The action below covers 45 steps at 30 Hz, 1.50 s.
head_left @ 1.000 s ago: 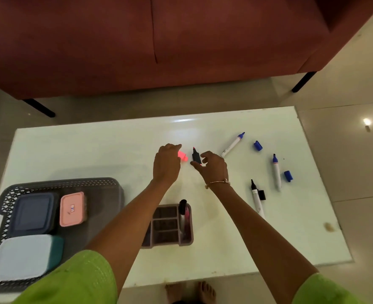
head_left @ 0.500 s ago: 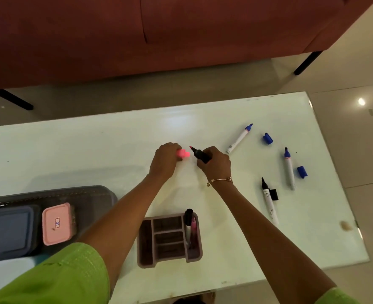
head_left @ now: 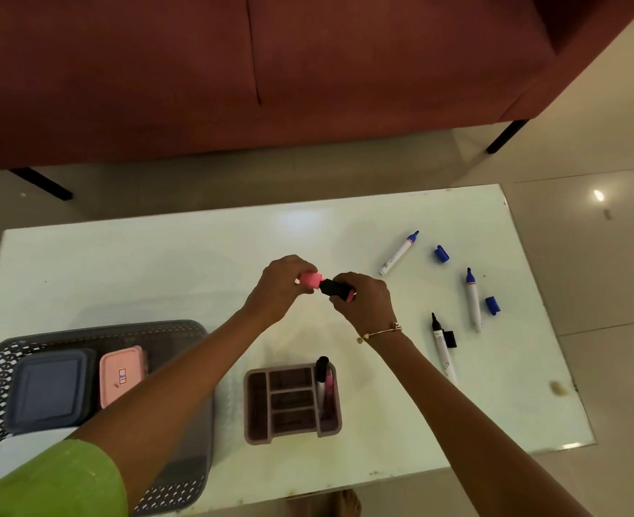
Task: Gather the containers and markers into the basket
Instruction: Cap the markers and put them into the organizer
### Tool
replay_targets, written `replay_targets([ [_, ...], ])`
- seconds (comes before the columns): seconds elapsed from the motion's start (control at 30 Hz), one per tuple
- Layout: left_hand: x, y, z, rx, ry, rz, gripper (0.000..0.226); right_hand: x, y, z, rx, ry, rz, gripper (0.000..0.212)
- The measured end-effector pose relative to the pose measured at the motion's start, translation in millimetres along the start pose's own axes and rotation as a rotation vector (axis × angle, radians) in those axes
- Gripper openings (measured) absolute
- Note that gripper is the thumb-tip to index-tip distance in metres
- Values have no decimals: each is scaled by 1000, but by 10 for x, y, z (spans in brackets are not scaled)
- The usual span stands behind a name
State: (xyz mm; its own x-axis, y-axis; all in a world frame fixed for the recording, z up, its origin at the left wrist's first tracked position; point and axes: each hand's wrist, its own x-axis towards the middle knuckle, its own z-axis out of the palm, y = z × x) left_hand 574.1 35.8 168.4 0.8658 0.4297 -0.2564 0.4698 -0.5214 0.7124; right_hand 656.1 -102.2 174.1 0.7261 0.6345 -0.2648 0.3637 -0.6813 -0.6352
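Above the middle of the white table my left hand grips a pink cap, and my right hand grips a black-and-pink highlighter; the cap touches the marker's tip. A grey basket at the near left holds a dark blue container, a pink container and a pale one. Two uncapped blue markers and one black marker lie at the right with loose blue caps and a black cap.
A mauve compartment organiser stands near the front edge with a black-capped marker in its right slot. A dark red sofa on black legs fills the far side. Tiled floor lies right of the table.
My hands have come together: the pink cap and the highlighter, apart a second ago, now meet tip to cap. The camera view has shifted, bringing the basket back into sight.
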Motion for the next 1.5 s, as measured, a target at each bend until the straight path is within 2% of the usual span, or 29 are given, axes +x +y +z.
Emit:
replay_targets([
  [0.1,-109,110,-84,-35,-33,17,31,-38,-67,-79,47,0,-65,28],
  [0.27,-317,224,-231,-171,-128,-109,29,-138,-52,-155,179,-64,-53,28],
  [0.37,-402,305,-200,-185,-116,-106,25,-206,-54,-135,179,-89,-71,25],
  [0.53,-425,357,-134,-137,-133,-88,31,-340,-13,-114,194,-79,-51,28],
  [0.7,-581,388,-75,-193,-111,-64,32,-458,-64,-140,44,-116,-60,27],
  [0.83,-695,295,-119,-80,-109,-25,57,-583,-191,-228,-56,-99,-36,30],
  [0.93,-810,134,-240,26,-11,-48,50,-731,-321,-240,109,-33,-7,28],
  [1.1,-1039,-22,-449,2,282,-204,35,-969,-687,68,326,-108,46,32],
  [1.2,-1160,-112,-508,-50,340,-259,32,-1024,-744,355,219,-131,25,21],
  [1.3,-1229,-180,-513,-76,359,-283,31,-1007,-731,550,60,-209,30,27],
  [1.5,-1235,-209,-479,-68,334,-286,31,-1012,-734,797,-39,-282,8,36],
])
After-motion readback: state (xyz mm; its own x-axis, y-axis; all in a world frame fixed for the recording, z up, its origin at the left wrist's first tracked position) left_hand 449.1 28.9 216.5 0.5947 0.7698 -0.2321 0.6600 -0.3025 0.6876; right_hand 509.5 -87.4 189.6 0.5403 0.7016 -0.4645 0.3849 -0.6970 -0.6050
